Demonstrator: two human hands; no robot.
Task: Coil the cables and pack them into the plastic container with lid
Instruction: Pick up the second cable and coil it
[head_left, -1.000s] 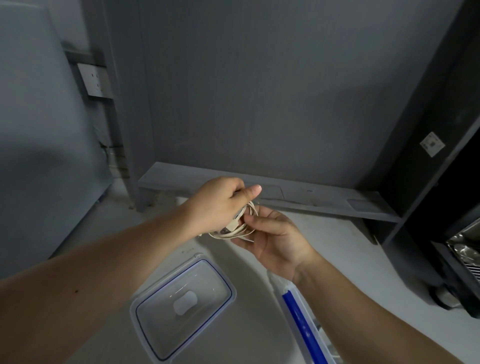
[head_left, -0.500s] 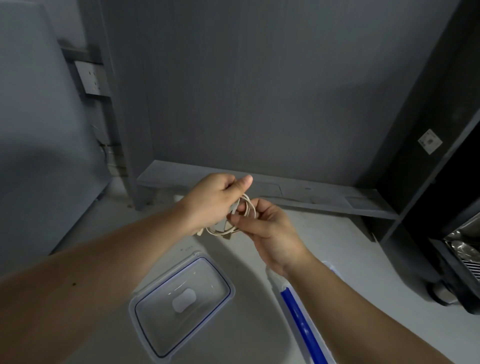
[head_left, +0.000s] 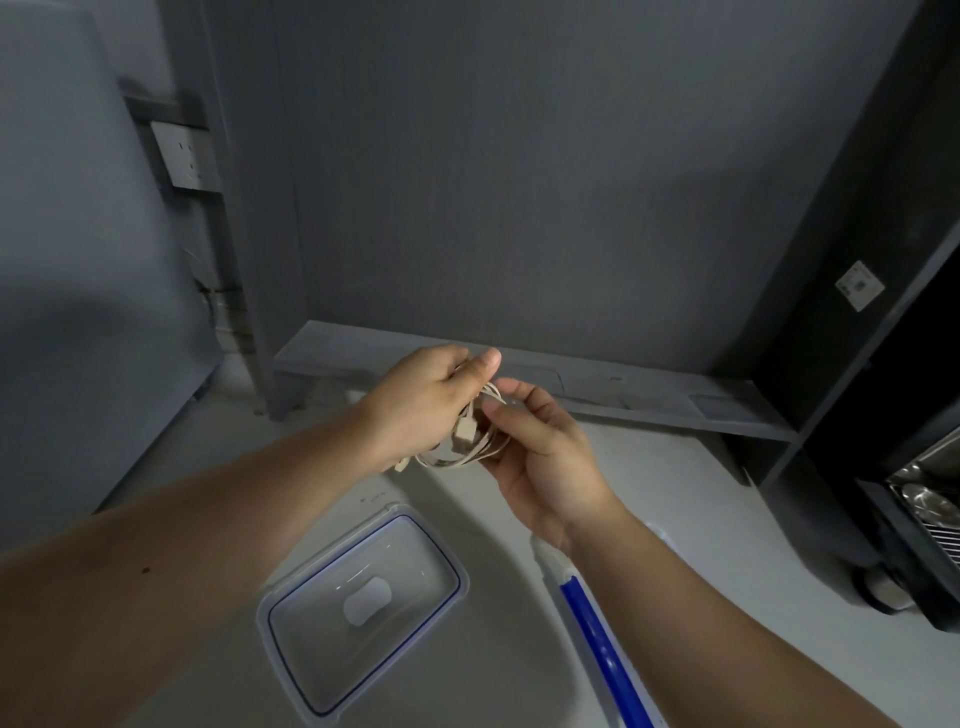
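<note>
A white cable (head_left: 470, 451) wound into a small coil hangs between both hands above the pale table (head_left: 675, 493). My left hand (head_left: 423, 402) grips the coil from above, thumb pressed on the loops. My right hand (head_left: 540, 452) pinches the loops from the right side with thumb and fingers. One connector end sticks out below the left hand. A clear plastic lid with a blue seal (head_left: 361, 605) lies flat on the table below the hands. The container (head_left: 597, 623), with a blue strip along its rim, is mostly hidden under my right forearm.
A low grey shelf (head_left: 649, 402) runs along the grey back wall. A dark cabinet (head_left: 883, 312) stands at the right, with a metal rack (head_left: 930, 499) at its lower edge. A wall socket (head_left: 182, 156) sits at upper left.
Both hands have stayed together on the coil and shifted slightly. The right fingers have moved from under the coil to pinching its loops at the side; a connector now shows.
</note>
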